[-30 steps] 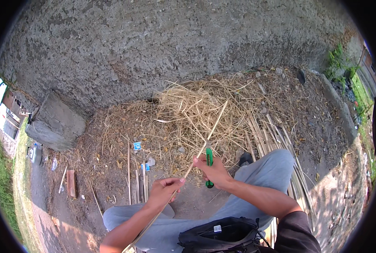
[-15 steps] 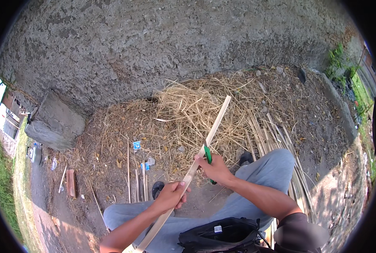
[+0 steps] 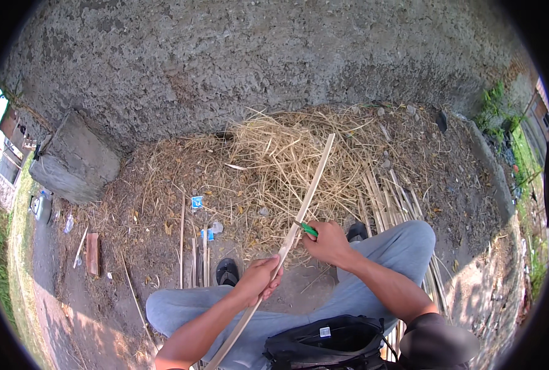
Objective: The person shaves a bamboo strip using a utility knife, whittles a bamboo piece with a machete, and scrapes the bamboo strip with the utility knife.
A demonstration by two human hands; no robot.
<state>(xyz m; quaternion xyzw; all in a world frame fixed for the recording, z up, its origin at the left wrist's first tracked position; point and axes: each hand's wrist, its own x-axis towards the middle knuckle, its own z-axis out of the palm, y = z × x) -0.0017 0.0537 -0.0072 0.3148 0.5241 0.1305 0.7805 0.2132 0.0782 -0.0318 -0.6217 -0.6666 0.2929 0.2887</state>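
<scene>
Bamboo strip (image 3: 305, 200) between both hands' fingers (image 3: 273, 271)

- Small blue packet (image 3: 197, 201) with a white patch, squarish, lying flat on the dirt at the left edge of the straw pile (image 3: 287, 166).
- Second blue-and-white wrapper (image 3: 207, 234) a bit lower down, just beside a crumpled pale scrap (image 3: 217, 227), next to the upright thin sticks (image 3: 194, 259).
- Tiny white label (image 3: 325, 332), rectangular, stuck on top of the black bag (image 3: 324, 345) at the bottom edge, in the lap.
- Clear crumpled plastic wrapper (image 3: 69, 223) far left on the ground, near the grey block (image 3: 77, 157); too small to tell more.
- No screens or signs anywhere.
</scene>
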